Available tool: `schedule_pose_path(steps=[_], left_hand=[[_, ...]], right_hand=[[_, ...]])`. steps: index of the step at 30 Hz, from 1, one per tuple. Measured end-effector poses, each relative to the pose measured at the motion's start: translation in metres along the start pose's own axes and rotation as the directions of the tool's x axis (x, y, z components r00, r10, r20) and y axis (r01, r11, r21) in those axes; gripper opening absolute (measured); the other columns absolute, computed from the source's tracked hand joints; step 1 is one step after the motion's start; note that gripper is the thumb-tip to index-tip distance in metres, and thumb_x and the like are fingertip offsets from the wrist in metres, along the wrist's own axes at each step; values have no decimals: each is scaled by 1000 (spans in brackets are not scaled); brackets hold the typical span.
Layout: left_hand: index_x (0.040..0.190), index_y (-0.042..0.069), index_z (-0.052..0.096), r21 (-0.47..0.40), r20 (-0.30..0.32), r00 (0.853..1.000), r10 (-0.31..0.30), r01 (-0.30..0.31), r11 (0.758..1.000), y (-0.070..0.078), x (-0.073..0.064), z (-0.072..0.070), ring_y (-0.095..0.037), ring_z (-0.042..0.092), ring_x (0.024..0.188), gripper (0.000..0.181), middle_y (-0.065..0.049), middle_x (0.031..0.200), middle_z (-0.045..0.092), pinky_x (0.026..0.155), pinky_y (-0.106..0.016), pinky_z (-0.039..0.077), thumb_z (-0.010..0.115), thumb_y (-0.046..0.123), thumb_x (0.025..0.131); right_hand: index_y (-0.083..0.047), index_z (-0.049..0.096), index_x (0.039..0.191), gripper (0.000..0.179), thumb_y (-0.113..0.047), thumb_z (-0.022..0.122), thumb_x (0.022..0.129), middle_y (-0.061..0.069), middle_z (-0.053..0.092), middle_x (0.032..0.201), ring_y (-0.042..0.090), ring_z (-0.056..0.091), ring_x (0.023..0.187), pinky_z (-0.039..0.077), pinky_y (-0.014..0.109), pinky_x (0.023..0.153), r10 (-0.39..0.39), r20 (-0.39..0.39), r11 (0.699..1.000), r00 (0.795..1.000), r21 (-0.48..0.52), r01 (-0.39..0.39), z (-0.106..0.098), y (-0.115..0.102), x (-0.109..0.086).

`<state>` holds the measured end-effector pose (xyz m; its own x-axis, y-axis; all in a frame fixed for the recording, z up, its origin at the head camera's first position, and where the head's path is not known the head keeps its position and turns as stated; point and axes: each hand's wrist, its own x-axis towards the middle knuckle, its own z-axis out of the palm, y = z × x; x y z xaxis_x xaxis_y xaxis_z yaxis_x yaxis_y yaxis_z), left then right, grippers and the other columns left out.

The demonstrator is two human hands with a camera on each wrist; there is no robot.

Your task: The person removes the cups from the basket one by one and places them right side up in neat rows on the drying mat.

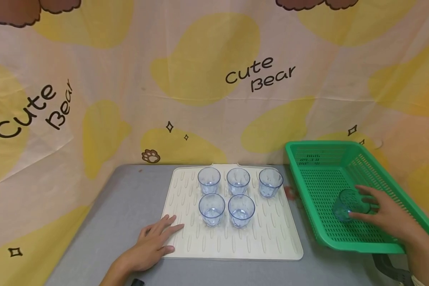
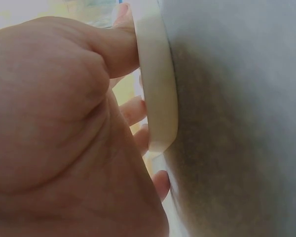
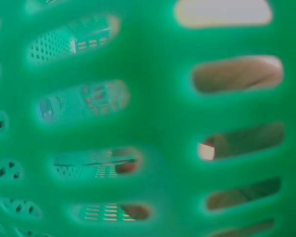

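In the head view, my right hand (image 1: 386,214) reaches into the green basket (image 1: 309,206). Its thumb and fingers are bent around the rim end of a clear bluish glass (image 1: 343,206), which lies tilted on the basket floor. Through the basket slots in the right wrist view, parts of that glass (image 3: 47,107) and of the hand show. My left hand (image 1: 151,244) rests on the lower left edge of a cream draining mat (image 1: 200,244), fingers spread and fairly straight. The left wrist view has its thumb (image 2: 121,49) against the mat's thick edge (image 2: 158,84).
Several similar glasses stand upright on the mat in two rows, among them a front glass (image 1: 241,212) and a back right glass (image 1: 270,183). The grey table (image 1: 128,198) meets a patterned cloth (image 1: 207,99) behind. The basket's raised wall borders the mat's right side.
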<state>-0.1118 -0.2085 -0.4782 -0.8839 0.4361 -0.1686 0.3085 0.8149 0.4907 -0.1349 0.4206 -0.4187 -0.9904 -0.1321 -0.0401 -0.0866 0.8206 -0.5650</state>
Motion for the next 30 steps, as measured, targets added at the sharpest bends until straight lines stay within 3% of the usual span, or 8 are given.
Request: schedule_pose_path(steps=[5, 10, 14, 24, 30], left_hand=[[149, 33, 44, 5, -7, 1000, 8, -8, 1000, 0, -2, 0, -36, 20, 152, 57, -7, 163, 29, 107, -62, 13, 63, 35, 95], [148, 33, 44, 4, -6, 1000, 5, -5, 1000, 1, -3, -1, -36, 20, 152, 57, -7, 163, 29, 107, -63, 14, 63, 36, 95], [148, 34, 44, 7, -7, 1000, 4, -4, 1000, 1, -2, -1, -36, 20, 152, 58, -7, 163, 29, 107, -63, 15, 64, 36, 94], [148, 34, 44, -11, 8, 1000, -17, 17, 1000, 0, -1, 0, -35, 18, 153, 59, -7, 163, 28, 107, -62, 11, 65, 35, 94], [148, 33, 45, -7, 3, 1000, -4, 4, 1000, 1, -3, -2, -37, 20, 152, 58, -7, 163, 29, 107, -64, 13, 64, 38, 93]], right_hand=[[17, 9, 151, 100, -25, 76, 88, 50, 24, 144, 70, 36, 117, 44, 70, 82, 28, 46, 999, 999, -26, -27, 0, 3, 2], [20, 21, 145, 95, -34, 75, 89, 50, 30, 139, 70, 39, 115, 45, 69, 81, 62, 56, 992, 997, -116, -55, 0, 5, 3], [19, 23, 144, 96, -39, 75, 88, 51, 31, 137, 68, 38, 116, 44, 68, 82, 100, 49, 988, 994, -126, -94, 0, 3, 2], [16, -1, 151, 99, -32, 66, 96, 48, 14, 148, 68, 30, 123, 46, 66, 85, 161, 48, 980, 986, 110, -166, -3, -4, -2], [19, 1, 149, 95, -22, 67, 96, 49, 24, 145, 69, 33, 123, 55, 53, 82, 103, 34, 981, 994, 159, -107, -3, -4, -1]])
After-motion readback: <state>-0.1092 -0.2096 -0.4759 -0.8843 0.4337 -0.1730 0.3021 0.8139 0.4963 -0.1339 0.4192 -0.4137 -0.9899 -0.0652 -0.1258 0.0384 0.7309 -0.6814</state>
